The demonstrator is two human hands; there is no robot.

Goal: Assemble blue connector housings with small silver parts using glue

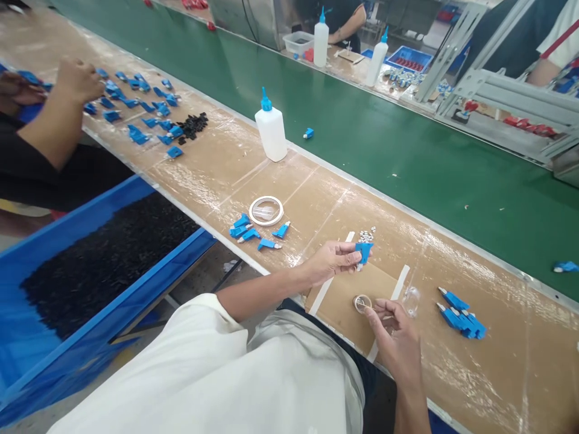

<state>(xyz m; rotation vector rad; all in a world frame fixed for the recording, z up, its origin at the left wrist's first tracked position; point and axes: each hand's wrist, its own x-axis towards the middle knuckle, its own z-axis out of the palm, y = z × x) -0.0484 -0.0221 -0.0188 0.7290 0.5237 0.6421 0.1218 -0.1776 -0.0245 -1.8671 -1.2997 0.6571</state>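
Shirt (pixel 253 374) nearest | blue part (pixel 363 251) in left hand (pixel 335 263) | right hand (pixel 396 339) apart

Held piece (pixel 363 252) bright blue, whitish end. Loose pieces (pixel 461 319) same blue, whitish tips. Worktop (pixel 316 205) brown, streaked with pale glare. Conveyor belt (pixel 362 144) plain green. Bottle (pixel 272 134) white, cap (pixel 266 102) blue. Ring (pixel 266 223) white. Bin (pixel 113 316) blue, bits (pixel 108 253) in it black. Shirt (pixel 271 386) plain cream. Cardboard (pixel 346 292) tan, strips (pixel 400 283) on it white.

Bright, diffuse light, white glare streaks on glossy tabletop (pixel 488 377), blurred upper-left corner, stretched edges
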